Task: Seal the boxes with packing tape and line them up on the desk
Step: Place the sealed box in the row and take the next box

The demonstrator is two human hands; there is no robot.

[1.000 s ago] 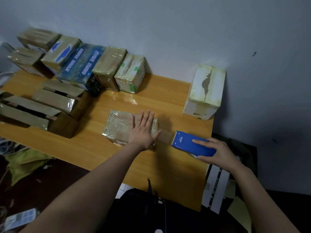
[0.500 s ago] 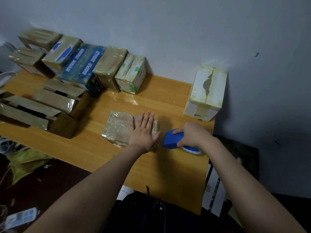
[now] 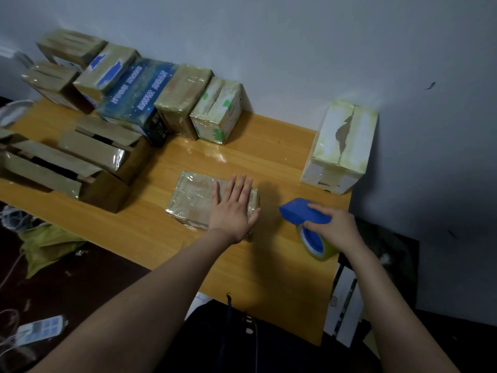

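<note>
Rightward and tilted, the tape dispenser [image 3: 301, 211] has drawn away from the small box [image 3: 193, 197], so its roll now shows. Sealed boxes [image 3: 183, 100] line the wall at upper left; open-flapped boxes [image 3: 88, 157] at left look untaped. The left hand [image 3: 232, 211] lies flat, fingers straight, on the small box at mid-frame on the surface [image 3: 188, 243]. The right hand [image 3: 336, 227] curls round the dispenser.

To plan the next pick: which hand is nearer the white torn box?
Right. The right hand grips the tape dispenser in front of the white box; the left hand rests farther left, on the wrapped box.
</note>
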